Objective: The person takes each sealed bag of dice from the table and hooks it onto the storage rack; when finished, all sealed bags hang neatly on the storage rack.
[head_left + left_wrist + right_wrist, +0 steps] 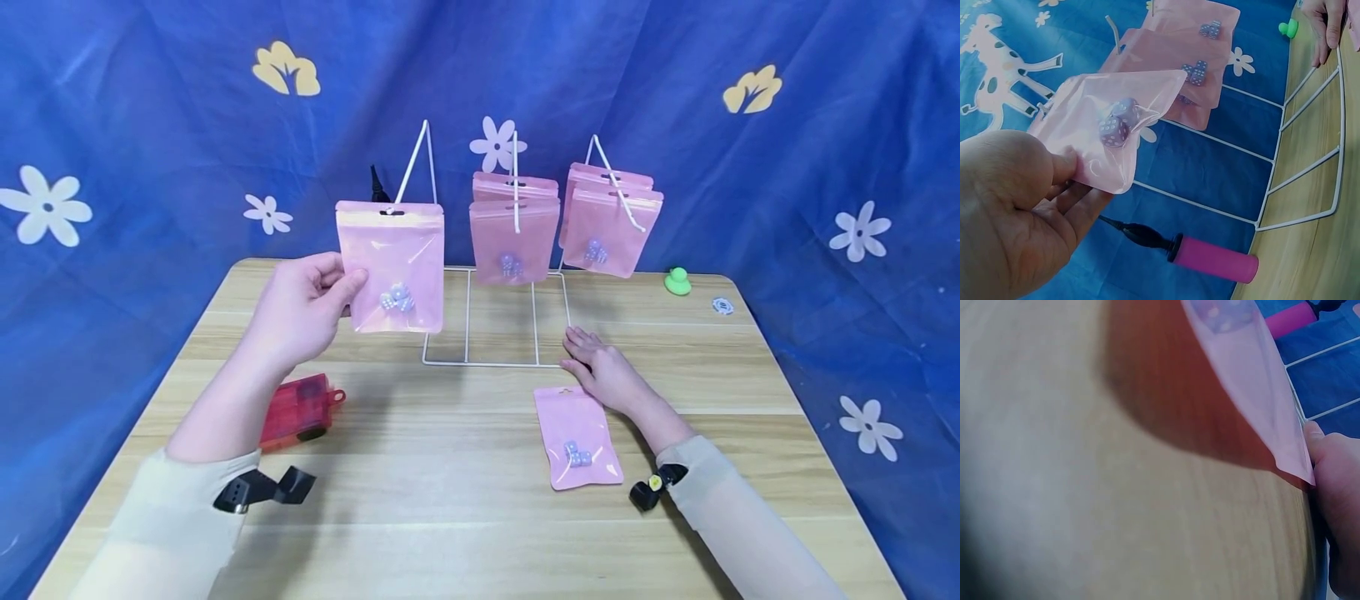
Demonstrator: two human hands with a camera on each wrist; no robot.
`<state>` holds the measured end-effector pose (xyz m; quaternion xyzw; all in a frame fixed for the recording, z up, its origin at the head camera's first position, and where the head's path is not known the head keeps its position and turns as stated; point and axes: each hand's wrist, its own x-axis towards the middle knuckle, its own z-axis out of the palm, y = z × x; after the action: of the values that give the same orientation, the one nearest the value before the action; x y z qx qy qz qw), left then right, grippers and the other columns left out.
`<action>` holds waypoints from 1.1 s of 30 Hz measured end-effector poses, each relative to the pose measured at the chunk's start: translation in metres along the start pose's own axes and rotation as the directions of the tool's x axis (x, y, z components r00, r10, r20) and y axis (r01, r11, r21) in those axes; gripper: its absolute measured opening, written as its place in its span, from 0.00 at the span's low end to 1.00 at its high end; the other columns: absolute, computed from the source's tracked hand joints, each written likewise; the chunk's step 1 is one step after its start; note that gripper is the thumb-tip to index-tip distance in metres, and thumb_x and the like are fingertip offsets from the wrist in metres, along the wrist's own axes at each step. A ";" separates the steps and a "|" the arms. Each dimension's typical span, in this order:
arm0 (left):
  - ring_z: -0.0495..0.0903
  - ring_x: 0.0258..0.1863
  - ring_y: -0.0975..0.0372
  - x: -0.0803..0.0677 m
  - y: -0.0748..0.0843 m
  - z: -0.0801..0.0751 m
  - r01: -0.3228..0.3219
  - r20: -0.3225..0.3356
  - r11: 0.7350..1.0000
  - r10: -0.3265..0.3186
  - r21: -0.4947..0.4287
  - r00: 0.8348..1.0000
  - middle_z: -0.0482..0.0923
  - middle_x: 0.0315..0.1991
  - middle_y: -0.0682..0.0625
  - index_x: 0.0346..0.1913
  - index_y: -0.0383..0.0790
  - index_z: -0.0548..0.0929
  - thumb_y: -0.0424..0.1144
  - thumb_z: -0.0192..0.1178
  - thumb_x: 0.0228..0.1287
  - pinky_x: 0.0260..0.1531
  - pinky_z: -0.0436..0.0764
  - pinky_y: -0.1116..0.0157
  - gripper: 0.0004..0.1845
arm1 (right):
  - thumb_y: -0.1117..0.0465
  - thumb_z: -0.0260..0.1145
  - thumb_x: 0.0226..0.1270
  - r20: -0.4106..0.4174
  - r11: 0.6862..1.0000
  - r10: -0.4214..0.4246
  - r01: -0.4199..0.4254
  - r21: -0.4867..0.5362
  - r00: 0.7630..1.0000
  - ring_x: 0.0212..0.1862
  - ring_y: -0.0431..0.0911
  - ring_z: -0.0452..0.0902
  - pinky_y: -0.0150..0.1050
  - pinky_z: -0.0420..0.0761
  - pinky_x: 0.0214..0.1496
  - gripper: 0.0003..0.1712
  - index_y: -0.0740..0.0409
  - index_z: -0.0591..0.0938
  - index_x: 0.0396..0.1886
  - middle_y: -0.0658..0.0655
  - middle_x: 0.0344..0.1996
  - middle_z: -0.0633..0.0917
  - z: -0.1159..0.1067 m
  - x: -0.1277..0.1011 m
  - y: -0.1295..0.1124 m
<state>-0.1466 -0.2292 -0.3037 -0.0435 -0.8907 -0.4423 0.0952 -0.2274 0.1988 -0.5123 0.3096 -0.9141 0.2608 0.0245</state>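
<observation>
My left hand pinches the left edge of a pink zip bag holding several pale purple dice. The bag's hang hole is at the tip of the left prong of a white wire rack. Two pink bags hang on the middle prong, two more on the right one. Near the rack's front right corner, my right hand rests on the base wire with its fingers extended. Just in front of that hand, another pink bag with dice lies flat on the table.
A red translucent case lies under my left forearm. Behind the rack is a pink hand pump with a black nozzle. A green rubber duck and a round chip are at the back right. A blue patterned cloth hangs behind the table.
</observation>
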 end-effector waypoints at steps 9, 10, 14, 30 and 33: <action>0.88 0.36 0.66 0.025 -0.014 0.009 0.007 0.005 0.998 -0.006 -0.061 1.000 0.89 0.43 0.38 0.53 0.31 0.87 0.42 0.59 0.82 0.41 0.88 0.71 0.15 | 0.56 0.65 0.81 0.006 1.000 -0.008 0.008 -0.003 1.000 0.78 0.59 0.63 0.55 0.59 0.81 0.28 0.72 0.76 0.70 0.67 0.74 0.71 -0.001 -0.001 -0.001; 0.88 0.35 0.66 0.027 -0.015 0.009 0.004 -0.002 0.998 -0.004 -0.066 1.000 0.89 0.42 0.38 0.52 0.31 0.87 0.41 0.59 0.82 0.41 0.88 0.70 0.15 | 0.56 0.65 0.82 0.008 1.000 -0.008 0.008 -0.003 1.000 0.78 0.58 0.63 0.55 0.59 0.81 0.28 0.72 0.76 0.70 0.67 0.74 0.71 -0.001 -0.001 -0.002; 0.87 0.33 0.68 0.037 -0.019 0.012 -0.015 -0.029 0.997 0.013 -0.074 0.999 0.89 0.39 0.39 0.49 0.30 0.88 0.40 0.59 0.82 0.40 0.88 0.71 0.14 | 0.56 0.65 0.82 0.012 1.000 -0.002 0.002 0.000 1.000 0.78 0.58 0.63 0.55 0.58 0.82 0.28 0.71 0.76 0.70 0.66 0.74 0.71 -0.001 -0.001 -0.001; 0.83 0.26 0.66 0.090 -0.031 0.024 -0.095 -0.110 0.995 0.095 0.002 0.989 0.90 0.36 0.38 0.48 0.31 0.90 0.41 0.60 0.81 0.25 0.77 0.75 0.15 | 0.54 0.64 0.82 -0.001 1.000 -0.009 0.009 -0.004 1.000 0.78 0.58 0.63 0.56 0.58 0.81 0.29 0.71 0.77 0.70 0.66 0.74 0.71 -0.001 0.001 0.002; 0.81 0.24 0.67 0.098 -0.033 0.026 -0.108 -0.123 0.994 0.110 0.021 0.986 0.89 0.33 0.39 0.47 0.31 0.90 0.40 0.60 0.81 0.22 0.74 0.74 0.14 | 0.54 0.65 0.82 0.002 1.000 -0.006 0.005 0.007 1.000 0.78 0.58 0.63 0.55 0.58 0.82 0.29 0.71 0.76 0.70 0.66 0.74 0.71 -0.001 0.001 0.002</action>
<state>-0.2515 -0.2294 -0.3244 -0.0640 -0.8824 -0.4321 0.1748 -0.2300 0.2001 -0.5121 0.3125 -0.9123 0.2636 0.0233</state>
